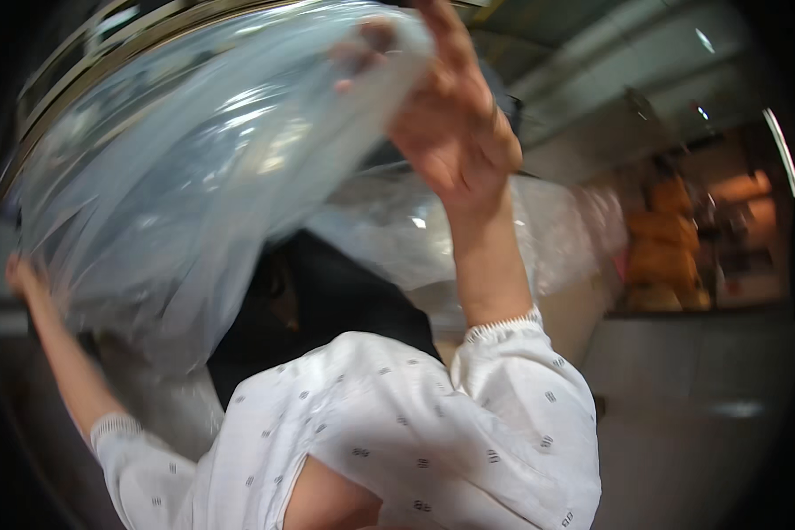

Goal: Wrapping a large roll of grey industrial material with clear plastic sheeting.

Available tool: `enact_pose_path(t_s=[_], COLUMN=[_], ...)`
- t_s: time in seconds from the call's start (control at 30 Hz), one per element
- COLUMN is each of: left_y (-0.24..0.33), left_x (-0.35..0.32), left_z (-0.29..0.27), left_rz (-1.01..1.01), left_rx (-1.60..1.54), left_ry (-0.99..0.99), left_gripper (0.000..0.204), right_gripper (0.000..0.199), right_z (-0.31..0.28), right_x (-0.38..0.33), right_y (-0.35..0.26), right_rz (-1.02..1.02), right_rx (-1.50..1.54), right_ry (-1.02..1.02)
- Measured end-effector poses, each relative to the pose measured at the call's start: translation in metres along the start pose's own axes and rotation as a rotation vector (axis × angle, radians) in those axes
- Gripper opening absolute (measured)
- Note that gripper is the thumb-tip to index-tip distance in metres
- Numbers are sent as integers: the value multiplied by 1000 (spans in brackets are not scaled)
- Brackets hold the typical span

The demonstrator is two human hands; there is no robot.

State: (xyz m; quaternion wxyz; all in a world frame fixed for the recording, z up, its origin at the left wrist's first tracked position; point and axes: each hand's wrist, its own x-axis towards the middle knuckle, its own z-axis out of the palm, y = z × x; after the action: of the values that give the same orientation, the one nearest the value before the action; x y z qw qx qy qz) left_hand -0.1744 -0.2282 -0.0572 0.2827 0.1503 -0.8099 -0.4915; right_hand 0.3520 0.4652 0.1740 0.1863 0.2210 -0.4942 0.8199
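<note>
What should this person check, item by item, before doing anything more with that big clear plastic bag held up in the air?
1. Right hand has a grip on the clear plastic bag: ok, fingers pinch its upper edge.
2. Left hand holds the bag's far side: cannot tell, blurred.
3. Bag lifted and spread: ok.
4. Bag whole, without tears: cannot tell.
5. View through the bag: not ok, it covers much of the scene.
6. Dark item below is clear of the bag: cannot tell.
</note>
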Motion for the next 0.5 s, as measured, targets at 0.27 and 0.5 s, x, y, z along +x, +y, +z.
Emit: enact_pose_path(t_s=[0.27, 0.5], left_y=[8, 42], left_x=[-60, -95], left_z=[42, 38], left_rz=[113, 148], left_rx=[-434, -342], left_ry=[34, 132], left_gripper=[27, 26], right_gripper=[45, 45], right_z=[-40, -90], right_x=[-106, -30], right_y=[111, -89], right_rz=[157, -759], right_rx=[-976, -1728], right_ry=[467, 742])
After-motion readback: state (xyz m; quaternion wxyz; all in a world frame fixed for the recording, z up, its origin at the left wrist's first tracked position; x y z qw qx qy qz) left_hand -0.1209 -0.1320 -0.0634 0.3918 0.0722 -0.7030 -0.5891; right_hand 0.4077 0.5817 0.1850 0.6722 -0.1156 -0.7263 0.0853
